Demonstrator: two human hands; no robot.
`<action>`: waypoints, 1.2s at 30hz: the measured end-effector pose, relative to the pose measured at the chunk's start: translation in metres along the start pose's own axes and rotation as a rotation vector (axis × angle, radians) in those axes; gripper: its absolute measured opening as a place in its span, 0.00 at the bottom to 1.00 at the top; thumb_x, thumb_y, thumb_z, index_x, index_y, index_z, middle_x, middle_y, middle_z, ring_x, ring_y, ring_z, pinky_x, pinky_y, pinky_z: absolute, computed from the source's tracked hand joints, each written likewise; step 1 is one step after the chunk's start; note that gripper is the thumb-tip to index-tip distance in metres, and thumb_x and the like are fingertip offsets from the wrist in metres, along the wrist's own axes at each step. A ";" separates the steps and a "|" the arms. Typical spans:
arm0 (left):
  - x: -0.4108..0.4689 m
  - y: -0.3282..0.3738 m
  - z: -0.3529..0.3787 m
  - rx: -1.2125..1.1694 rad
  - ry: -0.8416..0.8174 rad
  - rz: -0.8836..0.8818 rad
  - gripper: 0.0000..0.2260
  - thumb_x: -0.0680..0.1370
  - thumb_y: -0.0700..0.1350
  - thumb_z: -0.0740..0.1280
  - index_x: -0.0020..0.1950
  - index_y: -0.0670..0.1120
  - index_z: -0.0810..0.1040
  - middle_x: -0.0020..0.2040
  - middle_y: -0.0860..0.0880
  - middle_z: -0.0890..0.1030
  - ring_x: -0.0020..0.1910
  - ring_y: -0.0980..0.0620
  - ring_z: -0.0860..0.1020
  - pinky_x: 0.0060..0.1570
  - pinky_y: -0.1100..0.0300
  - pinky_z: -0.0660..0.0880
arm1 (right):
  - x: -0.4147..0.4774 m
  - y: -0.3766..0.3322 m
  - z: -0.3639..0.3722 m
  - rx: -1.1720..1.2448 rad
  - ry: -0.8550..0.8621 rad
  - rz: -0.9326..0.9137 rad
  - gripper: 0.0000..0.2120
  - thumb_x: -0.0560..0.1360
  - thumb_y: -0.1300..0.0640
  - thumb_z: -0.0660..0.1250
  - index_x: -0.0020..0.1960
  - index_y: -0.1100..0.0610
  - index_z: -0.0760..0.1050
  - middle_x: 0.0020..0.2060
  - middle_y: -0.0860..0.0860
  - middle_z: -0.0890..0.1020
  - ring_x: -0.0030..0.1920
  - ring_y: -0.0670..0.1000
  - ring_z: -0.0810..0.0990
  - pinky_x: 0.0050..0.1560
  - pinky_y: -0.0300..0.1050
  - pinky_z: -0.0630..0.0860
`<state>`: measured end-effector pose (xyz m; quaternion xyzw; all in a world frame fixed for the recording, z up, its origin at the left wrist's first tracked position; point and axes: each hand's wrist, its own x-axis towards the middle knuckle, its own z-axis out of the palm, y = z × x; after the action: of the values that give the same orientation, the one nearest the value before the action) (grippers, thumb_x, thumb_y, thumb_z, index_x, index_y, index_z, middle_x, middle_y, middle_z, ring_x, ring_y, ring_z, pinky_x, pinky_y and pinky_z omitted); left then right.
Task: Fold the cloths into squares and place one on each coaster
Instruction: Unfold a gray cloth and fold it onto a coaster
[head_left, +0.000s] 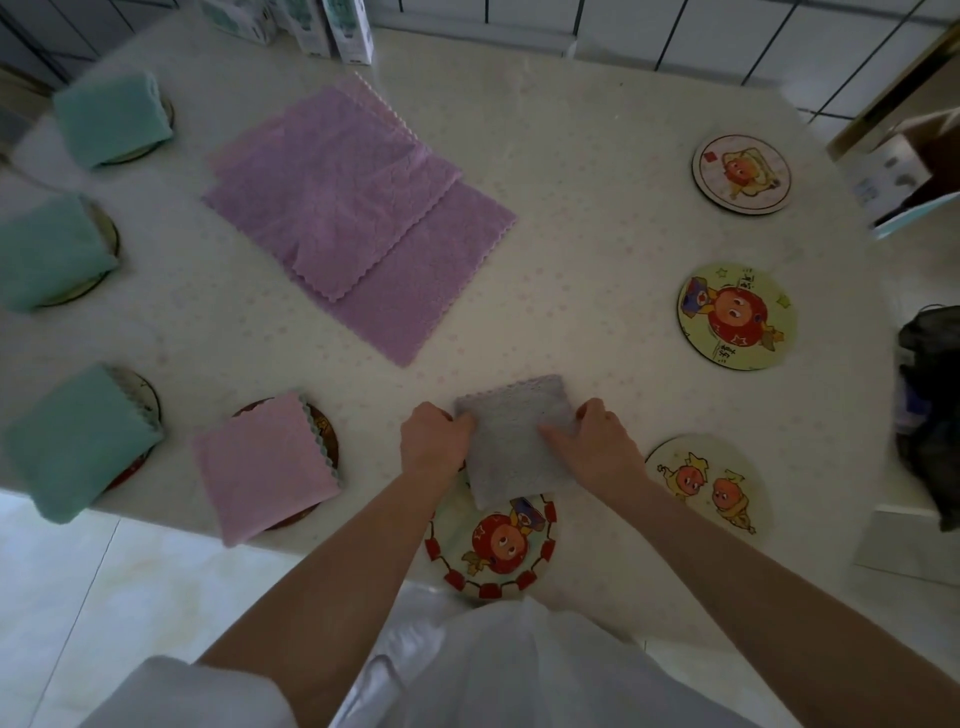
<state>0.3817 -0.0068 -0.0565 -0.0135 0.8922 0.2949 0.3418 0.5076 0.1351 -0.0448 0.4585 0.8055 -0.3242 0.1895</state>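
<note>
**Grey square going onto its coaster**

The left hand (434, 441) grips and the right hand (597, 441) pinches the folded grey cloth (517, 447), which overlaps the far rim of the red-bordered coaster (493, 551). The next move is probably to centre it there and let go. Purple cloths (353, 208) wait beyond that coaster.

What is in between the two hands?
A folded grey cloth. The left hand and right hand hold its sides, and its near edge lies over a round coaster. The head view shows this.
</note>
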 end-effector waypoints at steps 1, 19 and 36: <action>0.001 0.001 -0.001 -0.020 -0.007 -0.027 0.17 0.74 0.51 0.68 0.30 0.43 0.73 0.26 0.48 0.74 0.25 0.51 0.73 0.28 0.62 0.70 | -0.006 0.000 0.003 0.011 -0.017 -0.010 0.27 0.72 0.37 0.64 0.58 0.56 0.63 0.49 0.51 0.68 0.48 0.56 0.75 0.45 0.50 0.73; -0.010 0.025 -0.004 -0.686 -0.362 -0.150 0.15 0.80 0.50 0.62 0.58 0.40 0.75 0.55 0.43 0.79 0.54 0.44 0.78 0.57 0.47 0.76 | -0.016 0.020 -0.014 0.522 -0.220 0.143 0.16 0.71 0.47 0.72 0.43 0.59 0.72 0.34 0.49 0.72 0.33 0.47 0.72 0.31 0.39 0.67; -0.060 -0.048 -0.029 -0.973 -0.335 -0.168 0.11 0.80 0.44 0.63 0.60 0.40 0.74 0.52 0.44 0.79 0.45 0.46 0.79 0.38 0.54 0.78 | -0.056 0.042 0.004 0.947 -0.402 -0.008 0.17 0.72 0.52 0.72 0.54 0.62 0.77 0.44 0.53 0.80 0.42 0.51 0.76 0.42 0.43 0.74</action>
<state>0.4211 -0.0731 -0.0269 -0.1949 0.5809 0.6450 0.4567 0.5724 0.1139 -0.0290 0.4193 0.5198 -0.7360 0.1109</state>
